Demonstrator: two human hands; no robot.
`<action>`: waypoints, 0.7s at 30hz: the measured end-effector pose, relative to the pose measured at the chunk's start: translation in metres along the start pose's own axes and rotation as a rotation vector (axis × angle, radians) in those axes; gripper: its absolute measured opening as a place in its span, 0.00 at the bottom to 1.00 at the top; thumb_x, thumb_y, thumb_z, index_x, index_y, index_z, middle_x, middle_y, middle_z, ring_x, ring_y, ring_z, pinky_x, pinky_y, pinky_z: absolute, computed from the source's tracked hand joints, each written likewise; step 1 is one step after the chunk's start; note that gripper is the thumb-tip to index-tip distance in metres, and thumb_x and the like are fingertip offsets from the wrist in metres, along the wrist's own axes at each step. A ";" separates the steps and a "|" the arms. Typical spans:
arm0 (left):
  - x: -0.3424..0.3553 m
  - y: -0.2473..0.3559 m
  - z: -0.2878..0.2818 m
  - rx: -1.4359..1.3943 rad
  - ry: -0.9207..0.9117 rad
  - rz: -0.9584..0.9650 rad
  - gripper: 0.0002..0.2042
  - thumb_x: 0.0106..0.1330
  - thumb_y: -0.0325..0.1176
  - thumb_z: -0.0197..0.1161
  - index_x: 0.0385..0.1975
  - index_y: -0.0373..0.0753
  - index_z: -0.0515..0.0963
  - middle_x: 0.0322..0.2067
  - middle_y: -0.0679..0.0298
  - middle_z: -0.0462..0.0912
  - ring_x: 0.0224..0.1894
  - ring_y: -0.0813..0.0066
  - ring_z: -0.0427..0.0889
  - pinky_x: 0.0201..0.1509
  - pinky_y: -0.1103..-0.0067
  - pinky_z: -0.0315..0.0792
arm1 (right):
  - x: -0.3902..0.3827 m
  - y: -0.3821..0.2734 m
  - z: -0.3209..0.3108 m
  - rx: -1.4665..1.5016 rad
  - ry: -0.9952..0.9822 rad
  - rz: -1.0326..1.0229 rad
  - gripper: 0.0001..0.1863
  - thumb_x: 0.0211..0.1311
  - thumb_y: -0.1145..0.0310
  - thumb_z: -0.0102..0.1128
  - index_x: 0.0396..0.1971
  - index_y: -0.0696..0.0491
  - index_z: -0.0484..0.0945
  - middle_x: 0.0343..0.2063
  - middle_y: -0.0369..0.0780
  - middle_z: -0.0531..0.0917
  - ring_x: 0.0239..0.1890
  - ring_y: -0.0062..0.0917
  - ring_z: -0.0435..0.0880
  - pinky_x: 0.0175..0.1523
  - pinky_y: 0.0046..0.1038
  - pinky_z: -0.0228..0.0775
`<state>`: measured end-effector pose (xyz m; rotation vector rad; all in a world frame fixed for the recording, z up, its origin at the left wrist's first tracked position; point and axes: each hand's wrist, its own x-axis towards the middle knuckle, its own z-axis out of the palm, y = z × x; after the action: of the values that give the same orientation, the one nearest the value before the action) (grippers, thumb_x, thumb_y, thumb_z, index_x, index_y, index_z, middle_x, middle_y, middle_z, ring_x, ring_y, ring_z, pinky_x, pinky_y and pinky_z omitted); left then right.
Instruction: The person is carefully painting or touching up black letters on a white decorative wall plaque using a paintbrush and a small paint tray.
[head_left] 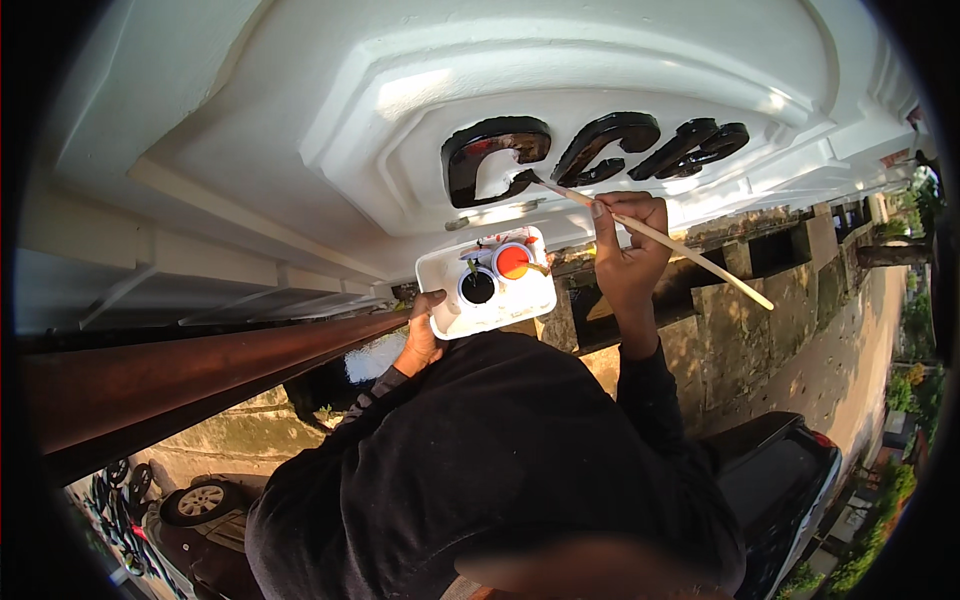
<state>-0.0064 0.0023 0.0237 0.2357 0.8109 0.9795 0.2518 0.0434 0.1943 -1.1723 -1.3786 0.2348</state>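
Two pots [478, 288] are held near the letter [461, 172], presumably for easy reach, in a tray [518, 308] gripped by left fingers [431, 299]; a brush [701, 261] is pinched by right fingers [606, 228].

Outdoor roadside spot: white moulded wall [330, 60], car [200, 503], sunlit ground [850, 350], greenery [865, 540].

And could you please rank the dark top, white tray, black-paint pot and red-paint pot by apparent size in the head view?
Dark top
White tray
Black-paint pot and red-paint pot: too alike to rank.
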 end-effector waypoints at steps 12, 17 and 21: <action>0.007 -0.006 -0.009 -0.001 -0.036 -0.017 0.29 0.60 0.44 0.62 0.59 0.35 0.70 0.50 0.56 0.79 0.54 0.62 0.80 0.61 0.68 0.74 | 0.000 -0.008 0.011 -0.018 -0.063 -0.051 0.11 0.60 0.85 0.66 0.35 0.59 0.72 0.37 0.43 0.83 0.38 0.25 0.84 0.45 0.23 0.76; 0.005 -0.004 -0.005 0.009 -0.023 -0.011 0.29 0.60 0.45 0.62 0.59 0.35 0.71 0.50 0.57 0.79 0.54 0.62 0.80 0.61 0.68 0.74 | 0.005 -0.010 0.009 0.003 0.004 -0.037 0.11 0.60 0.84 0.67 0.35 0.59 0.72 0.35 0.43 0.83 0.36 0.24 0.84 0.44 0.23 0.76; 0.004 -0.002 -0.005 -0.002 -0.018 -0.015 0.28 0.60 0.45 0.62 0.58 0.36 0.71 0.49 0.57 0.80 0.53 0.62 0.80 0.61 0.68 0.74 | 0.006 -0.008 0.014 0.004 -0.059 -0.044 0.11 0.59 0.84 0.67 0.34 0.59 0.72 0.35 0.43 0.83 0.35 0.24 0.84 0.43 0.23 0.76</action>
<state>-0.0073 0.0034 0.0171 0.2359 0.7937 0.9629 0.2380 0.0511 0.2002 -1.1382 -1.4529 0.2423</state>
